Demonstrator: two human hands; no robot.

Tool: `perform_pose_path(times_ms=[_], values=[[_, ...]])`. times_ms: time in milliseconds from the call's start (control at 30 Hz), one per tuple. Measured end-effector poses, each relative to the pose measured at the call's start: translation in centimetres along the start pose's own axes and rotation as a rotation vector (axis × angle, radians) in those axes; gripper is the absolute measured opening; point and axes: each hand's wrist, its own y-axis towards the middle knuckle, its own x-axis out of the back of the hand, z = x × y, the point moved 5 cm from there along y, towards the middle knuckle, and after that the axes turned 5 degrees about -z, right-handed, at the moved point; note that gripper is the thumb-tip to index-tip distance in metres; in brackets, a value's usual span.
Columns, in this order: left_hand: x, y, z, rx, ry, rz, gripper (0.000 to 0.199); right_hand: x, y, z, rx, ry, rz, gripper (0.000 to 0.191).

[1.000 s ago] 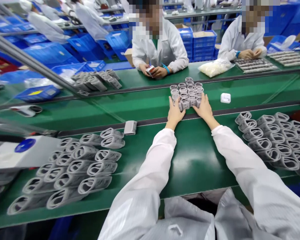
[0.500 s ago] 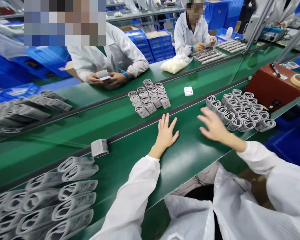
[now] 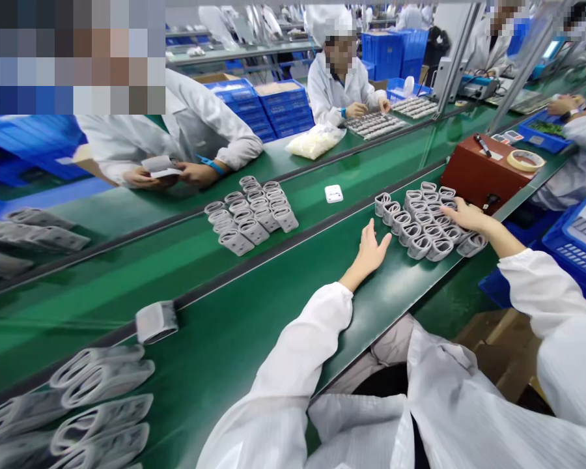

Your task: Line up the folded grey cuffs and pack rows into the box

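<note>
A cluster of rolled grey cuffs (image 3: 432, 225) stands on the green bench to the right, several of them packed side by side with their loops facing up. My right hand (image 3: 469, 216) lies against the right side of this cluster, its fingers stretched over the cuffs there. To the left of the cluster is my left hand (image 3: 368, 251), just above or on the bench, with thumb and fingers apart and nothing in it. A gap separates it from the nearest cuffs. One more rolled cuff (image 3: 156, 322) sits alone at left, near a larger pile of cuffs (image 3: 102, 420).
A brown-red box (image 3: 473, 169) holding a tape roll (image 3: 526, 160) and marker stands behind the cluster. Across the dark rail (image 3: 195, 296) are another cuff group (image 3: 251, 218) and a small white square (image 3: 333, 193). Two co-workers sit opposite, one holding a cuff (image 3: 161, 167).
My right hand has moved right, from left of the cuff cluster onto its right side. My left hand has moved right towards the cluster. The camera view has turned to the right.
</note>
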Motion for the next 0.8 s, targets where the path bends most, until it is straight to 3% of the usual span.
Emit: perform_pose_path(times_ms=[33, 100, 167, 233, 333, 400, 467, 533, 600, 633, 700, 733, 800], values=[[0.3, 0.4, -0.5, 0.029, -0.036, 0.014, 0.109, -0.7, -1.4, -0.1, -0.208, -0.076, -0.005, 0.061], [2.2, 0.9, -1.6, 0.032, -0.049, 0.054, 0.115, -3.2, -5.2, 1.3, -0.331, -0.063, 0.087, 0.081], [5.6, 0.8, -2.7, -0.026, 0.107, 0.080, 0.109, -7.7, -10.4, 2.8, -0.464, 0.155, 0.397, 0.106], [9.6, 0.3, -3.1, 0.004, 0.348, 0.037, 0.109, -12.4, -16.1, 4.6, -0.504, 0.390, 0.629, 0.124], [14.5, -1.0, -3.6, 0.004, 0.629, 0.032, 0.102, -18.0, -23.6, 6.3, -0.560, 0.521, 0.743, 0.143], [16.9, -2.3, -3.9, -0.046, 0.752, 0.050, 0.092, -20.2, -27.4, 7.4, -0.587, 0.521, 0.849, 0.149], [19.1, -4.5, -3.9, -0.101, 0.814, 0.034, 0.085, -20.7, -29.3, 8.7, -0.549, 0.452, 1.002, 0.141], [21.0, -7.9, -3.8, -0.159, 0.814, 0.003, 0.085, -20.3, -28.7, 10.3, -0.406, 0.355, 1.160, 0.110], [21.9, -12.0, -3.5, -0.204, 0.785, 0.030, 0.088, -20.2, -24.9, 11.6, -0.160, 0.262, 1.133, 0.064], [22.1, -14.1, -3.3, -0.205, 0.778, 0.038, 0.092, -20.5, -21.9, 12.0, -0.019, 0.217, 0.993, 0.050], [22.0, -17.8, -2.9, -0.189, 0.766, 0.030, 0.101, -21.9, -15.3, 12.0, 0.182, 0.169, 0.615, 0.046], [21.6, -19.2, -2.9, -0.187, 0.760, 0.022, 0.107, -23.2, -12.3, 11.5, 0.209, 0.149, 0.474, 0.056], [20.5, -21.5, -3.1, -0.205, 0.736, 0.029, 0.116, -26.8, -7.9, 9.5, 0.144, 0.088, 0.362, 0.073]])
